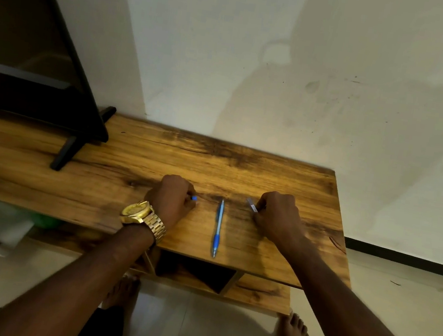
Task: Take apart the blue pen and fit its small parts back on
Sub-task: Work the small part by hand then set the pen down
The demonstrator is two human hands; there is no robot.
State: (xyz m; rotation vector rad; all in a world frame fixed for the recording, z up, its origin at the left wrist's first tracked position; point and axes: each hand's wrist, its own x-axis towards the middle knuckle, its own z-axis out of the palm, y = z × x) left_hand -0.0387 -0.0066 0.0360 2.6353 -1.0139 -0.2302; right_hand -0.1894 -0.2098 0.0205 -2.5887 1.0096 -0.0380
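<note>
at the nine o'clock side of the brown wood-grain tabletop [130, 160] stands a black flat screen on a black foot [44, 63], well clear of the work. moving right, the left hand [171, 200], with a gold metal wristwatch [141, 213] on its wrist, rests on the wood with fingers curled tight around a small blue plastic piece [194, 198], likely the pen's push button or end cap. at the centre lies the slim blue-and-clear plastic pen body [218, 227], pointing from twelve to six o'clock, tip toward the person, apart from both hands. at its three o'clock the right hand [278, 218] is closed around a small pale silvery part [252, 205], perhaps the clip; it is too blurred to be sure. so the taking apart looks at least partly done; both small parts are still off, and fitting them back remains.
</note>
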